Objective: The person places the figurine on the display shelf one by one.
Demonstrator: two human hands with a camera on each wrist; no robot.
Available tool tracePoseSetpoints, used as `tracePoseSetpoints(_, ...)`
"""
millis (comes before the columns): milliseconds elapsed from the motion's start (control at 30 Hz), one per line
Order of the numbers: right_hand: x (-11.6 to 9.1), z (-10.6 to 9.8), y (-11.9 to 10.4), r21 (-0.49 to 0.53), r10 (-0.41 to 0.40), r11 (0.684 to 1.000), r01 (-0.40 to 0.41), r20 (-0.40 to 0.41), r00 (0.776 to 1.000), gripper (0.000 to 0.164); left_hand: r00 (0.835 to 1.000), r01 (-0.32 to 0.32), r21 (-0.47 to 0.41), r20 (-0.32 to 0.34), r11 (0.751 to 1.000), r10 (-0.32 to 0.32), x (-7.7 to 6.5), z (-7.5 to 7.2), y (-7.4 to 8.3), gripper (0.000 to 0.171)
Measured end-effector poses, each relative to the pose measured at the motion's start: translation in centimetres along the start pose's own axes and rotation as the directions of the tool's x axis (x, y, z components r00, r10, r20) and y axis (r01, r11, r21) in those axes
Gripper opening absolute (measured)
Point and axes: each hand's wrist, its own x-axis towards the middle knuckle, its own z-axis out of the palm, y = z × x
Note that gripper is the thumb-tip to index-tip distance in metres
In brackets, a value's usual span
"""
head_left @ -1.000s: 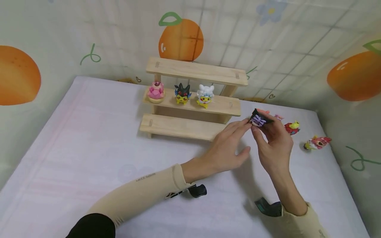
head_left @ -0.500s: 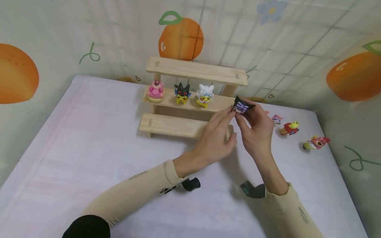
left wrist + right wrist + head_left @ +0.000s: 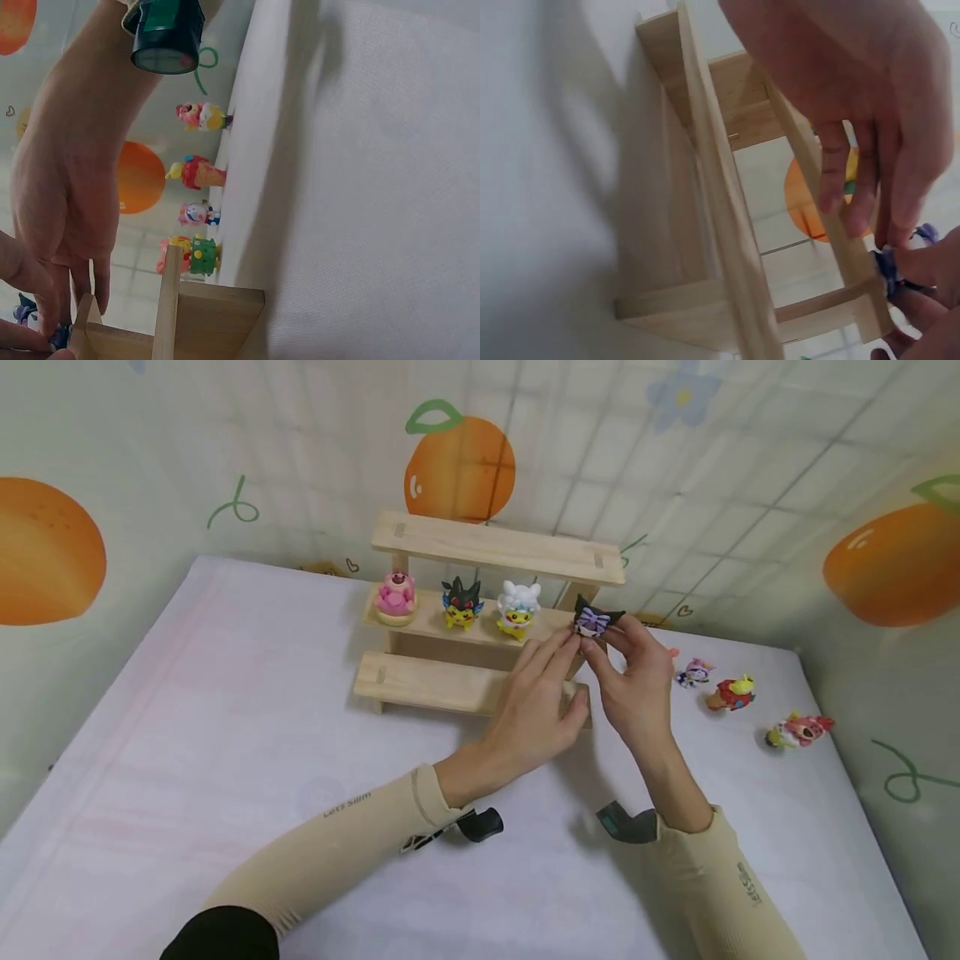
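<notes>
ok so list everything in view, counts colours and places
Backdrop: 1, pale, at the back
Printed oranges: 3, orange, backdrop
Printed flower: 1 clear, blue, backdrop top
Table cloth: 1, whitish, underneath
Three-tier shelf: 1, pale wood, centre
Shelf figures: 3, pink, black-yellow, white-yellow, middle tier
Loose figures: 4, green-yellow-pink, pink-white, red-yellow, pink-yellow, right of shelf
Bow figure: 1, black-purple, near middle tier's right end
Sleeves: 2, beige, foreground
Hands: 2, bare, at bow figure
</notes>
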Motion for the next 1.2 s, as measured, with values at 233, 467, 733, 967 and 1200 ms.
tracePoseSetpoints(233,0.1,0.6,1.4,0.206,-0.011,0.979,0.009,0.008,1.000,0.033,1.000,0.008,0.002,0.007,1.000,-0.008,-0.1,0.2,-0.2,0.065)
tracePoseSetpoints(467,0.1,0.6,1.5,0.191,-0.002,0.982,-0.003,0.025,1.000,0.033,1.000,0.001,0.001,0.000,1.000,-0.001,-0.2,0.3,-0.5,0.066)
tracePoseSetpoints(733,-0.4,0.0,1.4,0.194,-0.008,0.981,0.004,0.022,1.000,0.036,0.998,-0.031,0.018,-0.062,0.999,0.032,-0.4,0.6,-0.6,0.064)
tracePoseSetpoints(967,-2.0,-1.4,1.7,0.119,0.018,0.993,-0.016,-0.019,1.000,0.036,0.994,-0.056,0.012,-0.097,0.998,0.057,-0.9,0.7,0.0,0.055)
tracePoseSetpoints(1200,-3.6,-2.8,2.6,0.066,0.053,0.997,-0.048,-0.066,0.996,0.035,0.966,-0.250,-0.021,-0.072,0.968,0.248,-1.9,1.8,0.4,0.049)
